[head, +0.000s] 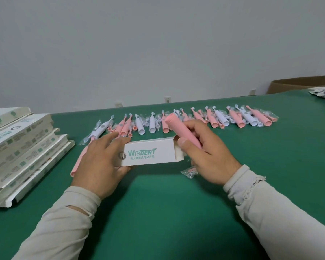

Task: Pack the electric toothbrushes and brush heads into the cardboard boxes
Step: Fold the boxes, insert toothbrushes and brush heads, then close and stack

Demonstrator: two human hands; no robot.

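Right hand (208, 152): my fingers (193, 126) curl round a pink toothbrush handle (182, 131), tilted at the box's open end.
Left hand (99, 164): I grip the white Wisdent box (150, 153).
Beyond: toothbrush row (186, 119) across the green desk (158, 212).
Left edge: stacked boxes (21, 147).

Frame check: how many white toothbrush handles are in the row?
5 white handles: one at the row's left end, two side by side left of centre, two among pink ones toward the right. The pink toothbrush in the right hand may hide another.
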